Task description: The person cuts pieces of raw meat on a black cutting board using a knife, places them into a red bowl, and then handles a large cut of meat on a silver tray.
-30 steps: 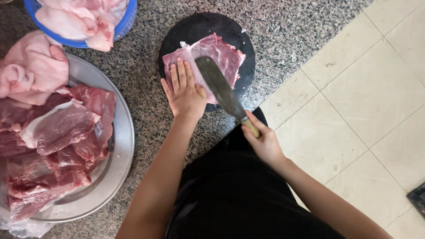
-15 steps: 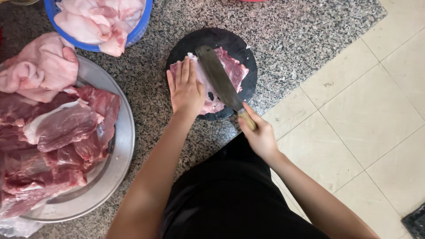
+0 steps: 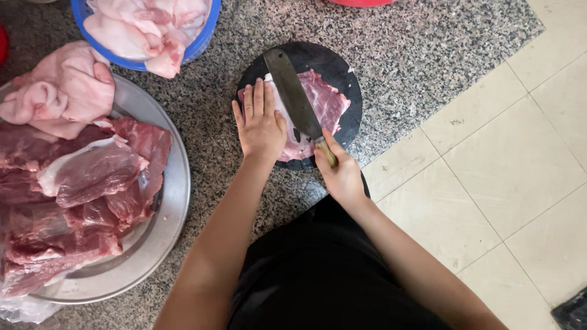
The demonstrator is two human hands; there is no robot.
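A speckled granite floor meets cream tiles. At its tile-side edge, on a round black chopping board (image 3: 342,125), the left hand (image 3: 261,125) lies flat, steadying a pork slab (image 3: 321,101), while the right hand (image 3: 339,174) grips a cleaver (image 3: 293,95) laid across it.

The left hand (image 3: 260,125) lay flat on the meat slab (image 3: 318,104), which sat on the round board (image 3: 345,73). The knife (image 3: 293,95) lay just right of it. A tray (image 3: 168,214) of meat stood well left, a bowl (image 3: 202,36) beyond.
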